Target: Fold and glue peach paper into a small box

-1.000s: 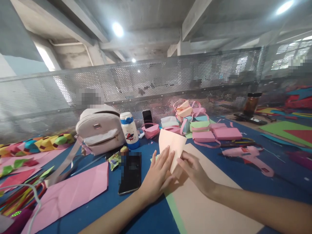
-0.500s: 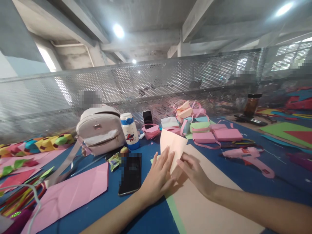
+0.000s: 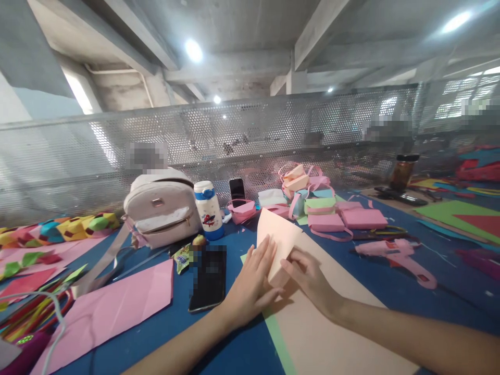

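Observation:
A folded peach paper piece (image 3: 279, 232) stands tilted between my two hands, above a large peach sheet (image 3: 339, 317) with a green sheet (image 3: 278, 333) showing under its left edge. My left hand (image 3: 253, 284) lies against the left side of the folded piece, its fingers pressed on the paper. My right hand (image 3: 312, 281) pinches the lower right edge of the same piece, thumb and fingers together. The underside of the folded piece is partly hidden by my fingers.
A black phone (image 3: 209, 281), a pink sheet (image 3: 117, 307), a white backpack (image 3: 160, 208) and a bottle (image 3: 210, 213) are on the left. Pink paper boxes (image 3: 326, 222) stand behind the peach sheet. A pink glue gun (image 3: 402, 255) and scissors (image 3: 385, 230) lie right.
The folded peach piece has opened slightly to the right at its top. My right fingers have shifted a little left along its edge. My left hand stays against it.

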A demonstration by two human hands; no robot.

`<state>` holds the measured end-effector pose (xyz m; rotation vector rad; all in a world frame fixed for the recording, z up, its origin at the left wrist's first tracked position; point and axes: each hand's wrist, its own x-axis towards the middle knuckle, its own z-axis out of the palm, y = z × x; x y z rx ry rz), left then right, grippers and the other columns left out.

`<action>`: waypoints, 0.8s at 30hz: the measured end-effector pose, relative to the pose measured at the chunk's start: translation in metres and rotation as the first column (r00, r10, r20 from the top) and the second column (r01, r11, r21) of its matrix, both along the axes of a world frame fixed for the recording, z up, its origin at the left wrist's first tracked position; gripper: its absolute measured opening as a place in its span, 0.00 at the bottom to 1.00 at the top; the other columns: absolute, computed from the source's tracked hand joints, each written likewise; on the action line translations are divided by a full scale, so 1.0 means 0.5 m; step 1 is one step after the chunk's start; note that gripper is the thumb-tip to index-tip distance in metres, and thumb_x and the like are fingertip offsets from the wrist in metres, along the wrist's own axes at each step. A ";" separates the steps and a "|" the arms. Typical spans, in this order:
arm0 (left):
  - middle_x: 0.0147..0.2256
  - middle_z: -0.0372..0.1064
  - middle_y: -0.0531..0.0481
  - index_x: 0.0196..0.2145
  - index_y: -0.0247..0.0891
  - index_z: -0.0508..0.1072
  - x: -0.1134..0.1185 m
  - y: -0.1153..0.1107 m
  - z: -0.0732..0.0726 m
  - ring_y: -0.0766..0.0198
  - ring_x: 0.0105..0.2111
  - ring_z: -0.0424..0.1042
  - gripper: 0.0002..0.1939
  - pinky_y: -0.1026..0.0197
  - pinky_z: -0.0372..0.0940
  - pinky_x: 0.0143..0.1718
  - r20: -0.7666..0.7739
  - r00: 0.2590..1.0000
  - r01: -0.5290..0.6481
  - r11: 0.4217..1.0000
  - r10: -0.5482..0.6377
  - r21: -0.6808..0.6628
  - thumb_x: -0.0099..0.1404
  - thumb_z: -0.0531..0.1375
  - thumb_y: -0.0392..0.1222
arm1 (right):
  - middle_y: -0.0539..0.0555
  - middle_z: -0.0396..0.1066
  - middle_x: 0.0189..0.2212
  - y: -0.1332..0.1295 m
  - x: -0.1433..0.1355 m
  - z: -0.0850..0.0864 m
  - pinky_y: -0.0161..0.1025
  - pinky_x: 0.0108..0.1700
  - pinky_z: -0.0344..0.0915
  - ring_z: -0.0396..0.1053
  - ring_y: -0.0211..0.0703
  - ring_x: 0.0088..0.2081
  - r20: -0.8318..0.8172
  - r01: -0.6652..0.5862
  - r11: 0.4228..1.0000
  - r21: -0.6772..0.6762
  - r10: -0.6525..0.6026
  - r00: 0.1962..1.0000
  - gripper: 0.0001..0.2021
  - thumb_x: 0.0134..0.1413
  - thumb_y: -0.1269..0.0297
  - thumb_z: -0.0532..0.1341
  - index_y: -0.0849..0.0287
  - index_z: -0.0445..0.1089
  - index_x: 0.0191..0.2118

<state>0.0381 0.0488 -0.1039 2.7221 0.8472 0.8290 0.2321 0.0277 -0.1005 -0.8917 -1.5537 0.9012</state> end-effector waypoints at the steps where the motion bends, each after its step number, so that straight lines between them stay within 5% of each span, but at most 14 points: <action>1: 0.73 0.30 0.40 0.72 0.51 0.27 -0.001 0.001 -0.002 0.42 0.72 0.36 0.46 0.31 0.40 0.68 0.047 0.999 -0.010 1.000 0.010 -0.012 0.71 0.57 0.49 | 0.53 0.75 0.39 0.003 0.000 -0.003 0.43 0.50 0.64 0.71 0.51 0.45 -0.027 -0.004 1.000 -0.021 0.004 1.000 0.14 0.65 0.51 0.59 0.56 0.74 0.40; 8: 0.73 0.34 0.42 0.71 0.55 0.38 -0.007 0.007 -0.005 0.44 0.72 0.39 0.45 0.38 0.51 0.67 0.236 0.968 -0.048 0.989 0.080 -0.136 0.68 0.62 0.50 | 0.48 0.68 0.26 0.023 0.008 -0.021 0.39 0.37 0.60 0.66 0.43 0.31 -0.132 0.062 0.981 -0.184 -0.088 0.987 0.21 0.61 0.43 0.61 0.57 0.69 0.30; 17: 0.72 0.43 0.46 0.65 0.55 0.62 -0.007 0.000 0.011 0.45 0.70 0.48 0.29 0.39 0.53 0.67 0.271 0.962 0.004 0.989 0.037 -0.149 0.68 0.62 0.48 | 0.48 0.69 0.25 0.027 0.009 -0.030 0.39 0.38 0.62 0.67 0.44 0.31 -0.134 0.066 0.972 -0.223 -0.097 0.986 0.22 0.57 0.40 0.63 0.58 0.73 0.31; 21: 0.72 0.43 0.46 0.68 0.57 0.54 -0.002 0.007 -0.012 0.46 0.71 0.45 0.36 0.40 0.56 0.65 0.368 0.925 0.012 0.964 0.090 -0.265 0.67 0.64 0.49 | 0.51 0.73 0.28 0.026 0.010 -0.028 0.40 0.38 0.62 0.69 0.47 0.34 -0.126 0.066 0.967 -0.247 -0.099 0.987 0.22 0.57 0.40 0.62 0.58 0.73 0.31; 24: 0.73 0.39 0.41 0.71 0.54 0.40 0.006 0.019 -0.043 0.45 0.71 0.43 0.48 0.41 0.59 0.64 0.460 0.871 0.083 0.871 0.173 -0.484 0.64 0.65 0.55 | 0.52 0.75 0.30 0.023 0.010 -0.025 0.41 0.41 0.63 0.70 0.49 0.36 -0.147 0.044 0.965 -0.257 -0.084 0.986 0.22 0.57 0.41 0.62 0.58 0.73 0.33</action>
